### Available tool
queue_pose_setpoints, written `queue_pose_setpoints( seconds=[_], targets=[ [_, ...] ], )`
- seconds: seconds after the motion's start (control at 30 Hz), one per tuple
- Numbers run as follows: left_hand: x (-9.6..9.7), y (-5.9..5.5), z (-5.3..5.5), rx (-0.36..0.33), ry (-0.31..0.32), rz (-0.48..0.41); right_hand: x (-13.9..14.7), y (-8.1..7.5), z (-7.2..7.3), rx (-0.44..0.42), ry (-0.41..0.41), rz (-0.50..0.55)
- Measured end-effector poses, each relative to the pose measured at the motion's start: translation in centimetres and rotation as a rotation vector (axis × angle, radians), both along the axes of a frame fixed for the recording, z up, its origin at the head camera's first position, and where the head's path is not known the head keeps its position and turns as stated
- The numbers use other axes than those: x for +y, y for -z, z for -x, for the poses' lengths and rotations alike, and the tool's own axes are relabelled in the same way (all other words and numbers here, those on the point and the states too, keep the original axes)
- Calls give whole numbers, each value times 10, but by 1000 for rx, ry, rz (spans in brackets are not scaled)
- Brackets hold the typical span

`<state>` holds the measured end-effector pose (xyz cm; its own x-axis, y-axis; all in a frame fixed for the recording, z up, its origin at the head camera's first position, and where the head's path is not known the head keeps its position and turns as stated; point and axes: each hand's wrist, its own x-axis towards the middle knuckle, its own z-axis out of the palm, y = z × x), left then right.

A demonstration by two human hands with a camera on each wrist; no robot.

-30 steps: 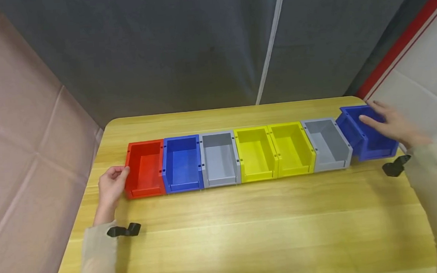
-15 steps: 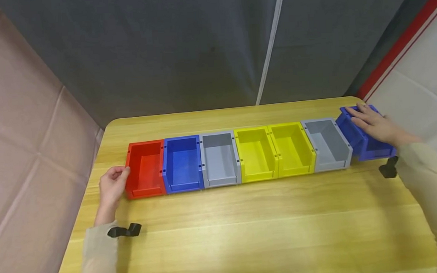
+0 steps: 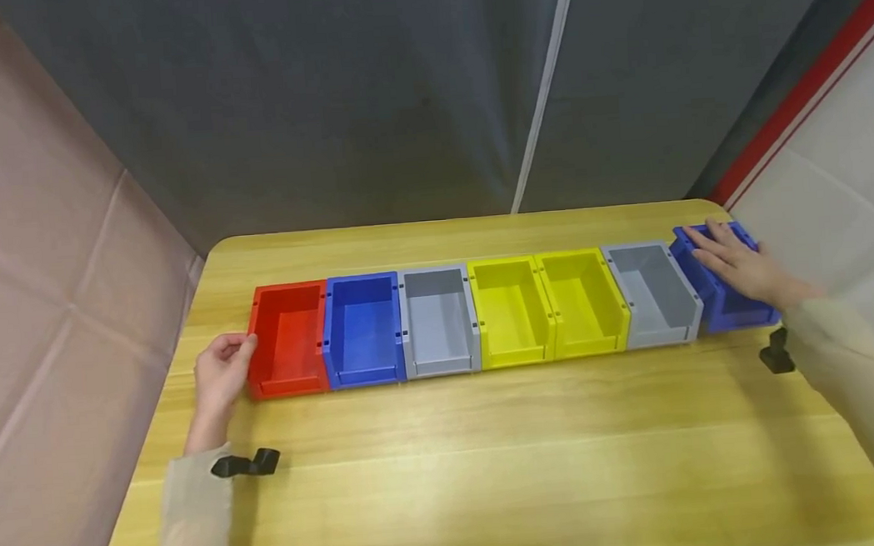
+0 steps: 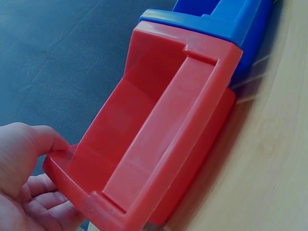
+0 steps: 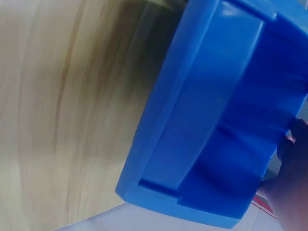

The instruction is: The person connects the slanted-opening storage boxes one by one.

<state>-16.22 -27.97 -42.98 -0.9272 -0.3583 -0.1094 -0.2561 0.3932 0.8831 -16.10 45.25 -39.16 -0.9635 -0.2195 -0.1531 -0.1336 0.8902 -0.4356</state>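
Seven open-front plastic storage bins form a row. My left hand (image 3: 221, 371) is at the left end and pinches the side rim of the red bin (image 3: 289, 340). In the left wrist view its thumb lies over the rim of the red bin (image 4: 120, 120), fingers curled outside. At the other end my right hand (image 3: 745, 267) lies across the top of a blue bin (image 3: 740, 317), fingers spread and fairly straight. That blue bin (image 5: 197, 110) fills much of the right wrist view, the right hand (image 5: 291, 173) partly showing by its rim.
Between the end bins stand another blue bin (image 3: 364, 332), a grey bin (image 3: 440, 323), two yellow bins, one a yellow bin (image 3: 513, 310), and a second grey bin (image 3: 652, 293). The wooden table (image 3: 464, 463) extends in front. A dark curtain (image 3: 321, 105) hangs behind.
The right hand has come left from the right end bin's far side to lie across it. That blue bin has shifted slightly left toward the grey one. The left hand has stayed on the red bin.
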Motion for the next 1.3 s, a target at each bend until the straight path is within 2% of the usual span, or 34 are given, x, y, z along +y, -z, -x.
queue_pose_setpoints(
  seconds=[0.27,0.43,0.8,0.97,1.2,1.3],
  targets=[
    [-5,2,-9,-31,-3,10,-8,2,6,-54,-7,-29],
    [-6,4,-10,-35,-2,30,-9,4,5,-67,4,-39],
    [-6,5,-12,-34,-7,15,-13,7,7,-112,12,-79],
    [-8,3,-13,-33,-13,18,-17,11,8,-99,12,-87],
    [-9,0,-14,-26,10,-6,-23,15,7,-64,16,-131],
    [-8,0,-14,-21,-2,-7,-24,15,8,-61,14,-153]
  ],
)
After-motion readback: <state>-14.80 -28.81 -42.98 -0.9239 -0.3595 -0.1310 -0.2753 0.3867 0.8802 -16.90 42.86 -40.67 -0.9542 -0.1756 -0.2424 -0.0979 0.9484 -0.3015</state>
